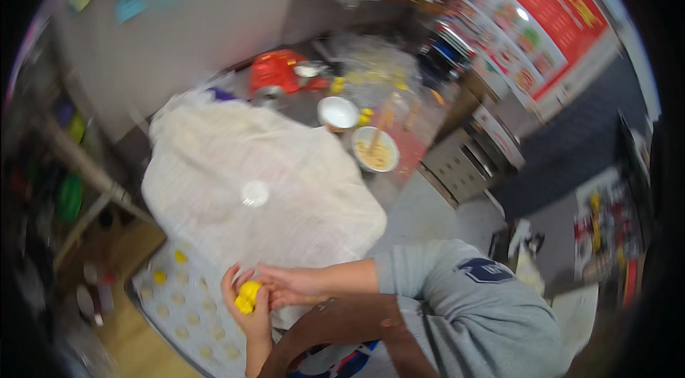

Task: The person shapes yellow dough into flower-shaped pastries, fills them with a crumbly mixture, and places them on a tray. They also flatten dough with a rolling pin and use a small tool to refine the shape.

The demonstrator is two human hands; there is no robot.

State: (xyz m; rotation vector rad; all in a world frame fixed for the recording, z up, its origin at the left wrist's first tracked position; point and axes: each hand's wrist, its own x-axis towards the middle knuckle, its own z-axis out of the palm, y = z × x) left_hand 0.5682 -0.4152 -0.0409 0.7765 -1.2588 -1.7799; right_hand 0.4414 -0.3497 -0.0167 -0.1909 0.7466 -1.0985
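Just above the baking tray (202, 279), my left hand (247, 319) is closed around a small bright yellow object (248, 295), perhaps a plastic mould or a lump of dough; blur hides which. My right hand (291, 284) comes in from the right, its fingers against or right beside the yellow object; whether they grip it is unclear. Several pale round pieces (177, 299) lie in rows on the tray, with yellow pieces (160, 277) near its far end. Beyond my hands spreads a white cloth (289, 185) with a small white disc (255, 194) on it.
A white bowl of crumbly pale food (376, 157) with a wooden stick stands right of the cloth, near another white bowl (337, 113). Behind are a red bag (275, 72) and clear plastic bags (380, 65). A metal cabinet (465, 158) stands right, a wooden frame (88, 164) left.
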